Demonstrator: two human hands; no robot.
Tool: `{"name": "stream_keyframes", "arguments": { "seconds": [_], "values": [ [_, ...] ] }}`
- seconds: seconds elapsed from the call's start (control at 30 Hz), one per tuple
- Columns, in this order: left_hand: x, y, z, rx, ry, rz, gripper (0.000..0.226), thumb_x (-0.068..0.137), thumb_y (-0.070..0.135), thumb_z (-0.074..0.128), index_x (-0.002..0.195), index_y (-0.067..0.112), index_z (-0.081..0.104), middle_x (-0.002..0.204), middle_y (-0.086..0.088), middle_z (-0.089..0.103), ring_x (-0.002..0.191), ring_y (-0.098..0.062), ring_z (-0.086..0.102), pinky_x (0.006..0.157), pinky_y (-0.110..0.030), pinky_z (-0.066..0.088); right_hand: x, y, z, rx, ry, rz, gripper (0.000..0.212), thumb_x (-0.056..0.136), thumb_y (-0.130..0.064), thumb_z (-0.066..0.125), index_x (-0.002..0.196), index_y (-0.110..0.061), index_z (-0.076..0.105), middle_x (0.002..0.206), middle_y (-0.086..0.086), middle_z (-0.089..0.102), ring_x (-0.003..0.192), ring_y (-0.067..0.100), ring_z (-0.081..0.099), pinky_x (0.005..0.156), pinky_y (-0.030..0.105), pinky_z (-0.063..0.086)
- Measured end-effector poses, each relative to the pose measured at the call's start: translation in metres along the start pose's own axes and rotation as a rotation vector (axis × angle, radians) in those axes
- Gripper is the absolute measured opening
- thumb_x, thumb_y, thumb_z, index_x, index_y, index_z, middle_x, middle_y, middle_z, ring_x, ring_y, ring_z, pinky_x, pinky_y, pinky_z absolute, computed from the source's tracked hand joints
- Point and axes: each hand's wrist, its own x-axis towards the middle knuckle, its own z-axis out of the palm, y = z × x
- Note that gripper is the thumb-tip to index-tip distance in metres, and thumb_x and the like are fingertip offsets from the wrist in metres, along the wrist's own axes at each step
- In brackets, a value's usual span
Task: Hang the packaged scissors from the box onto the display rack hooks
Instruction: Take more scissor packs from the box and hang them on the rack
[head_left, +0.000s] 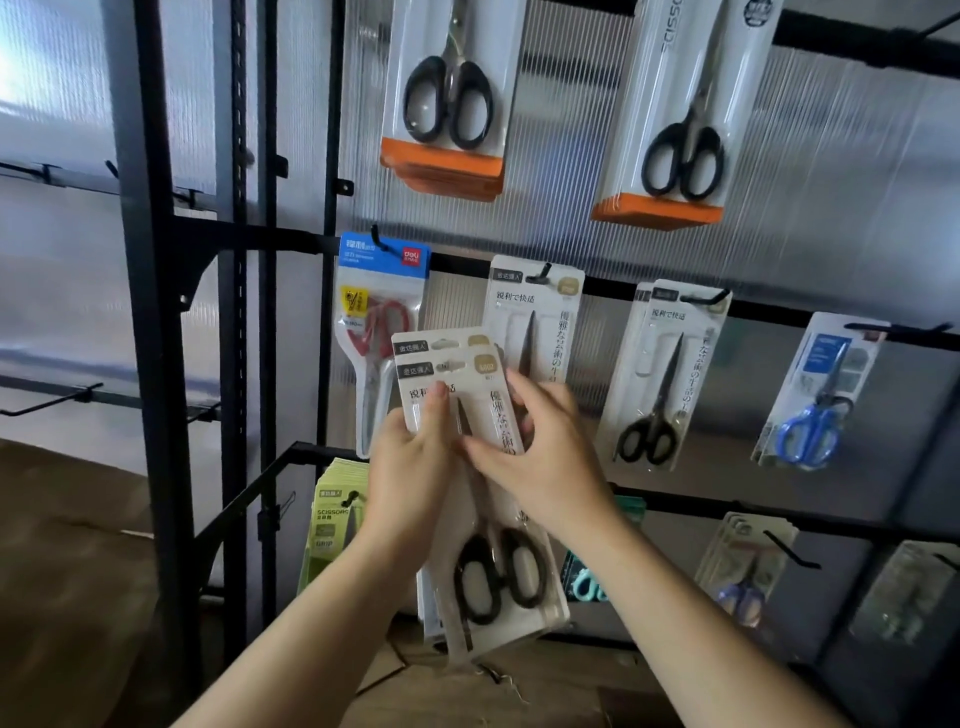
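Two white blister-card packs (451, 370) of black-handled scissors are held slightly fanned in front of the black metal display rack (150, 312), below its middle row of hooks. The left hand (410, 467) grips the packs by their left edge with the thumb laid across the front card. The right hand (545, 457) pinches the front pack at its right edge, thumb on the face, so both hands meet on one bundle. The step in hand appears to be peeling off the front pack. It is best slid sideways while the left hand steadies the other, then raised upright and square so its slot meets the tip of the black hook (543, 271). That hook, just up and right of the hands, already carries a matching hanging pack (535, 317). Each card bears a grey label strip and a gold badge at the top, with an elongated hang slot between them. Black characters run down the right side, and a clear blister covers the scissors, blades up and handles low. The smooth plastic probably slips easily between the fingers.
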Motion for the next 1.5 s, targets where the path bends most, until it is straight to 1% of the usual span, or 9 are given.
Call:
{"name": "stream_keyframes", "arguments": {
  "seconds": [0.13, 0.23, 0.33, 0.47, 0.7, 0.8, 1.17, 1.33, 1.5],
  "values": [
    [-0.004, 0.003, 0.002, 0.01, -0.033, -0.02, 0.041, 0.096, 0.057, 0.04, 0.107, 0.023, 0.06, 0.095, 0.004, 0.07, 0.077, -0.004, 0.068, 0.059, -0.018, 0.052, 0.003, 0.003, 0.002, 0.032, 0.111, 0.062, 0.065, 0.082, -0.034, 0.073, 0.141, -0.022, 0.048, 0.127, -0.007, 0.051, 0.117, 0.006, 0.049, 0.097, 0.018, 0.04],
    [-0.004, -0.001, 0.004, 0.031, -0.032, 0.008, 0.04, 0.098, 0.055, 0.038, 0.103, 0.022, 0.059, 0.093, 0.001, 0.07, 0.081, -0.012, 0.069, 0.069, -0.033, 0.057, 0.007, 0.005, 0.0, 0.075, 0.171, 0.07, 0.066, 0.085, -0.032, 0.07, 0.144, -0.022, 0.044, 0.137, -0.007, 0.05, 0.119, -0.005, 0.038, 0.098, 0.012, 0.029],
    [-0.003, -0.003, 0.003, 0.044, 0.021, 0.06, 0.038, 0.096, 0.056, 0.039, 0.076, 0.026, 0.049, 0.061, 0.01, 0.054, 0.055, -0.012, 0.052, 0.055, -0.033, 0.041, 0.014, 0.003, -0.008, 0.093, 0.278, 0.081, 0.068, 0.087, -0.03, 0.069, 0.147, -0.019, 0.039, 0.128, -0.007, 0.046, 0.115, -0.004, 0.035, 0.089, 0.002, 0.024],
    [0.001, -0.001, 0.0, 0.071, 0.107, 0.059, 0.039, 0.099, 0.05, 0.04, 0.078, 0.02, 0.053, 0.062, 0.003, 0.058, 0.056, -0.015, 0.055, 0.055, -0.033, 0.046, 0.039, -0.004, -0.025, 0.071, 0.38, 0.026, 0.065, 0.088, -0.026, 0.067, 0.146, -0.014, 0.04, 0.119, -0.008, 0.041, 0.109, -0.006, 0.032, 0.077, -0.011, 0.021],
    [0.003, 0.003, -0.006, 0.065, 0.117, 0.096, 0.041, 0.1, 0.041, 0.042, 0.081, 0.006, 0.053, 0.065, -0.017, 0.059, 0.057, -0.024, 0.057, 0.052, -0.035, 0.046, 0.059, 0.003, -0.025, -0.075, 0.347, 0.09, 0.06, 0.09, -0.031, 0.063, 0.143, -0.016, 0.041, 0.121, 0.001, 0.041, 0.101, 0.007, 0.037, 0.063, 0.008, 0.032],
    [0.004, 0.002, -0.012, 0.114, 0.166, 0.118, 0.038, 0.1, 0.041, 0.043, 0.078, 0.013, 0.053, 0.059, -0.002, 0.057, 0.05, -0.009, 0.054, 0.047, -0.026, 0.045, 0.063, 0.008, -0.021, -0.1, 0.317, 0.132, 0.068, 0.092, -0.031, 0.061, 0.151, -0.017, 0.031, 0.13, 0.004, 0.039, 0.099, 0.004, 0.031, 0.059, 0.001, 0.031],
    [0.007, 0.009, -0.013, 0.072, 0.092, 0.096, 0.036, 0.098, 0.048, 0.044, 0.08, 0.018, 0.053, 0.058, 0.004, 0.055, 0.048, -0.014, 0.05, 0.048, -0.033, 0.043, 0.068, 0.02, -0.01, -0.208, 0.245, 0.156, 0.081, 0.092, -0.045, 0.06, 0.153, -0.012, 0.019, 0.141, 0.011, 0.034, 0.121, 0.025, 0.047, 0.085, 0.032, 0.045],
    [-0.003, 0.003, 0.018, 0.109, -0.016, 0.103, 0.055, 0.085, 0.07, 0.039, 0.091, 0.019, 0.06, 0.078, -0.011, 0.069, 0.07, -0.033, 0.068, 0.066, -0.057, 0.057, 0.039, 0.023, -0.022, -0.147, 0.298, 0.106, 0.059, 0.096, -0.038, 0.053, 0.147, -0.015, 0.035, 0.131, 0.006, 0.047, 0.114, 0.017, 0.054, 0.096, 0.036, 0.048],
    [-0.014, -0.004, 0.051, 0.105, -0.037, 0.146, 0.035, 0.099, 0.048, 0.042, 0.083, 0.022, 0.06, 0.071, 0.002, 0.067, 0.063, -0.01, 0.063, 0.059, -0.034, 0.053, -0.007, 0.027, -0.042, 0.016, 0.117, 0.054, 0.071, 0.077, -0.057, 0.064, 0.139, -0.025, 0.048, 0.12, -0.011, 0.047, 0.111, 0.005, 0.054, 0.099, 0.03, 0.048]
  ]
}}
